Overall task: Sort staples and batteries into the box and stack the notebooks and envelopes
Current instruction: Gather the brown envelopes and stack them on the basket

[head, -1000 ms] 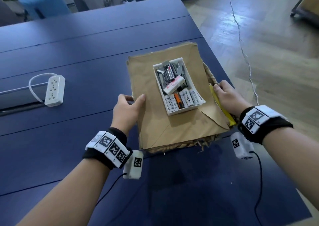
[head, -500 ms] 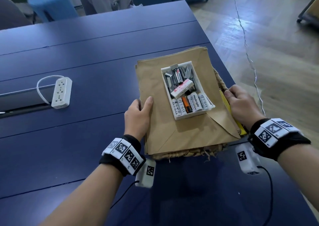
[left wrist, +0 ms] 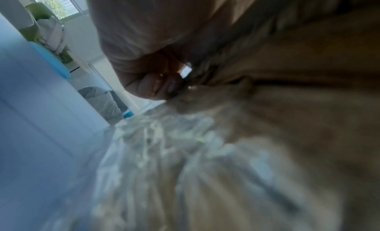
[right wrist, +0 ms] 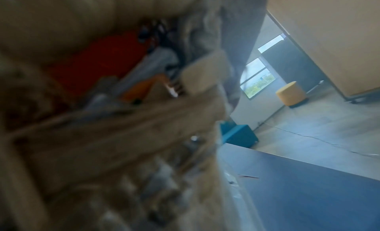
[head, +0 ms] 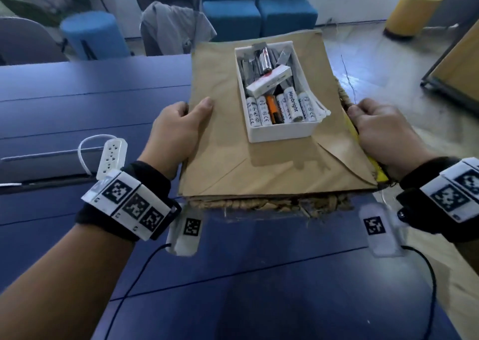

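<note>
Right now both of my hands grip a woven basket [head: 261, 206] by its sides. My left hand [head: 176, 134] clamps the left edge, thumb lying on top of the brown envelopes [head: 228, 158] and my fingers [left wrist: 158, 86] curled underneath against the weave, as the left wrist view shows. My right hand [head: 383, 134] grips the right edge, thumb up by the frayed rim and the rest of the fingers wrapped under, out of sight. A yellow notebook [head: 375, 168] peeks out from under the envelopes beside my right palm; the right wrist view is blurred, with red and orange shapes under the weave that I cannot tell apart.

The envelopes cover the basket's top, and a white box [head: 282, 129] sits on them, toward the far right. Inside it, white batteries [head: 290, 106] marked Heybright stand in a row along the near wall with an orange-and-black battery [head: 273, 108] among them. A white staple box [head: 268, 80] lies slantwise across the middle, and behind it are grey staple strips [head: 246, 71] and a silver battery [head: 265, 59].

Below and to the left is the dark blue bench [head: 259, 275], with a white power strip [head: 111, 153] and its looped cord on it. Beyond the bench stand a chair with a grey jacket [head: 176, 28], blue seats [head: 259, 10], a blue stool [head: 93, 36] and a yellow stool [head: 412, 10].
</note>
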### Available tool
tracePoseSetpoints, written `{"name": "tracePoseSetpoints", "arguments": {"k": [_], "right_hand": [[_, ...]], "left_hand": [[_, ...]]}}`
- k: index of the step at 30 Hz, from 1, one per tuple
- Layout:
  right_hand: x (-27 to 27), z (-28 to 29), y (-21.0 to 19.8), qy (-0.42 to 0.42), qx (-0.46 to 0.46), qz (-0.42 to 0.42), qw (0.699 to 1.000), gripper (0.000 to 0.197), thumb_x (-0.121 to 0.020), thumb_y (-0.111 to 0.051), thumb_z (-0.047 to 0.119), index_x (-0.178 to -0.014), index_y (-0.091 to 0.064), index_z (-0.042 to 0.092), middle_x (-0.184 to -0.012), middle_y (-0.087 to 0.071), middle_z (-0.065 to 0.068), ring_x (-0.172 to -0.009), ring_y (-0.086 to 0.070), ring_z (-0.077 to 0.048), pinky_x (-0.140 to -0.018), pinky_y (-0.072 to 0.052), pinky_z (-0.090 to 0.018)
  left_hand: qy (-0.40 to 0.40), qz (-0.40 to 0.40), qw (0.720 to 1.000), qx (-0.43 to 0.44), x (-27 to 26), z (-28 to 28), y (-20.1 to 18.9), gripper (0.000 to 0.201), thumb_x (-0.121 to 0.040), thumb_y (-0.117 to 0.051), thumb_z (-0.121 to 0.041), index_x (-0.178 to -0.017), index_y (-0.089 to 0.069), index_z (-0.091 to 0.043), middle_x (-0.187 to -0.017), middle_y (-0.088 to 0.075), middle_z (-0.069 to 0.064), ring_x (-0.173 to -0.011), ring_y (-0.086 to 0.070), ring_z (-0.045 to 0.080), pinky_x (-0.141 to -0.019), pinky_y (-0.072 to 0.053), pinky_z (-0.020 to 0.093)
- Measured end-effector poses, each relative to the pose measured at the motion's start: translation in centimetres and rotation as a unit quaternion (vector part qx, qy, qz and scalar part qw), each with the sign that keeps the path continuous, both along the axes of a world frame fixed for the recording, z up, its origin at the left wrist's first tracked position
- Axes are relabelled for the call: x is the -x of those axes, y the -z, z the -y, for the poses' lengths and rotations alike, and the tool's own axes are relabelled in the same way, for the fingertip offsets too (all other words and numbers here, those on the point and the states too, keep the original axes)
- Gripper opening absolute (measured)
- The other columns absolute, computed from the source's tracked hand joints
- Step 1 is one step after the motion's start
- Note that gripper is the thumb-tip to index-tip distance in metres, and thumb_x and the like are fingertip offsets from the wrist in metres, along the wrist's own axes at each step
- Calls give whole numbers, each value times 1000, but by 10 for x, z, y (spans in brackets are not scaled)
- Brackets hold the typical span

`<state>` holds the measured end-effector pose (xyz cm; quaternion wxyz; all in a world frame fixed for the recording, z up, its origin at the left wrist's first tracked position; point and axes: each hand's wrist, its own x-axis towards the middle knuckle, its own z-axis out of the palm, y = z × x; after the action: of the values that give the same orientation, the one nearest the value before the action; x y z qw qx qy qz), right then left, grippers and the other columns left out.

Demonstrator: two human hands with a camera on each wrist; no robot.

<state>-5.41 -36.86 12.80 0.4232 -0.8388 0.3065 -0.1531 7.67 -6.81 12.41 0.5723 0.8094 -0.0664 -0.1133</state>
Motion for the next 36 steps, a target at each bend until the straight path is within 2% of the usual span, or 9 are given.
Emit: {"name": "tracePoseSetpoints", "arguments": {"k": [5, 8, 10, 12, 16, 22, 29, 33, 36], "right_hand": [[-39, -48, -45, -10, -2, 13, 1000, 28, -105, -51, 32, -98, -64, 9, -86, -60, -5, -77, -54, -22, -64, -42, -33], [-64, -76, -49, -16, -6, 8, 1000, 29, -103, -52, 35, -99, -66, 11, -96, -67, -10, -90, -63, -31, -77, -53, -43], [-81, -93, -45, -21, -11, 8, 1000, 29, -102, -52, 36, -98, -66, 10, -101, -69, -15, -98, -66, -36, -83, -55, -45], [-97, -110, -35, -30, -14, 0, 999, 30, -102, -51, 36, -100, -66, 10, -105, -69, -16, -100, -65, -37, -80, -52, -42], [-121, -134, 0, -45, -22, -15, 999, 34, -101, -49, 37, -98, -60, 5, -98, -65, -12, -89, -62, -34, -70, -46, -37], [-136, -150, 61, -44, 17, -46, 998, 30, -107, -46, 31, -94, -59, 7, -89, -60, -3, -72, -49, -14, -56, -33, -29], [-143, -150, 128, -31, -11, -92, 995, 29, -108, -44, 29, -92, -56, 8, -87, -57, -3, -70, -47, -12, -55, -32, -29], [-139, -146, 153, -32, -20, -90, 995, 28, -109, -43, 27, -93, -56, 7, -86, -58, -2, -71, -48, -12, -56, -34, -26], [-139, -143, 158, -37, -22, -82, 996, 28, -109, -42, 27, -95, -56, 6, -85, -58, -2, -71, -48, -12, -58, -34, -32]], "left_hand": [[8, 1, 1000, -5, -31, -50, -44, 44, -96, -58, -60, -110, -66, -19, -100, -75, 2, -82, -75, 17, -68, -60, 31], [2, 9, 1000, -12, -47, -79, -54, 37, -98, -56, -57, -101, -64, -21, -93, -73, 0, -66, -72, 8, -53, -54, 19], [-5, 10, 1000, -14, -56, -97, -57, 35, -98, -55, -57, -96, -63, -23, -90, -72, 1, -63, -71, 8, -50, -54, 19], [-9, 0, 1000, -21, -65, -116, -52, 39, -97, -55, -59, -99, -64, -21, -94, -74, 4, -73, -74, 15, -57, -56, 25], [-29, 0, 999, -33, -83, -145, -21, 52, -95, -58, -62, -107, -69, -13, -99, -76, 9, -84, -75, 25, -72, -60, 40], [-53, -14, 997, -57, -97, -162, 44, 65, -83, -61, -74, -104, -68, -13, -101, -75, 7, -92, -73, 30, -84, -60, 55], [-60, -18, 992, -108, -101, -148, 115, 70, -82, -56, -77, -102, -65, -10, -103, -72, 8, -94, -69, 26, -89, -56, 52], [-51, -23, 992, -114, -97, -146, 151, 94, -68, -51, -97, -108, -65, -13, -102, -74, 7, -95, -70, 28, -88, -56, 55], [-52, -11, 992, -117, -100, -144, 162, 88, -74, -50, -91, -110, -64, -12, -103, -73, 9, -95, -69, 29, -88, -56, 55]]}}
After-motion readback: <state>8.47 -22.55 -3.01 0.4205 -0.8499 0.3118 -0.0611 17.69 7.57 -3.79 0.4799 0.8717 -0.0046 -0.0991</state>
